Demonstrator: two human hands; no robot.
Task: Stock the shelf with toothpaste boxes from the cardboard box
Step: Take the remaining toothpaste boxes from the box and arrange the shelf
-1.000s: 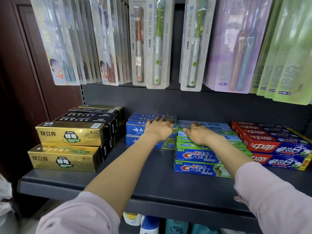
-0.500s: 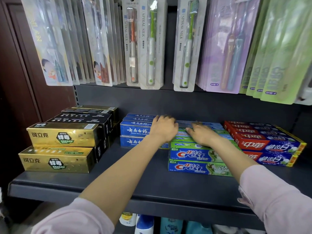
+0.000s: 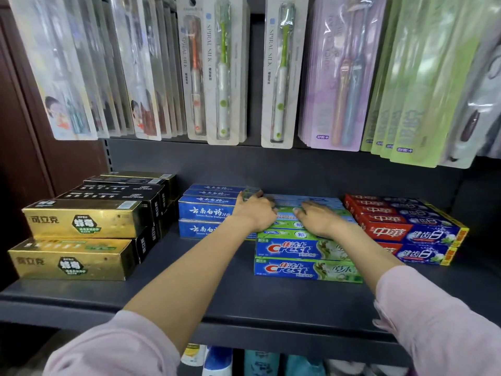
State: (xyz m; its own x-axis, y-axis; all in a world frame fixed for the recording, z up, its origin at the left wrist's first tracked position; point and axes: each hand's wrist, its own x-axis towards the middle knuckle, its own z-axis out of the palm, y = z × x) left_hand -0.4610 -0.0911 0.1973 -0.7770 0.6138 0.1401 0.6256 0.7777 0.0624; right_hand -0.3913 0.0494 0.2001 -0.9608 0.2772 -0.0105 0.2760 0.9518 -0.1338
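A dark shelf (image 3: 244, 299) in a shop carries rows of stacked toothpaste boxes, with toothbrush packs (image 3: 222, 71) hanging above it. The fingers (image 3: 250, 196) of the left hand (image 3: 254, 213) lie fairly straight, resting on the right end of the blue boxes (image 3: 206, 210), where they meet the Crest boxes (image 3: 298, 249). The right hand (image 3: 317, 218) lies flat, fingers spread, on top of the Crest stack. Both pink sleeves (image 3: 116, 346) reach in from below. Gold boxes (image 3: 81, 221) stand at the left, red boxes (image 3: 406, 229) at the right. Bottles (image 3: 217, 360) show under the shelf.
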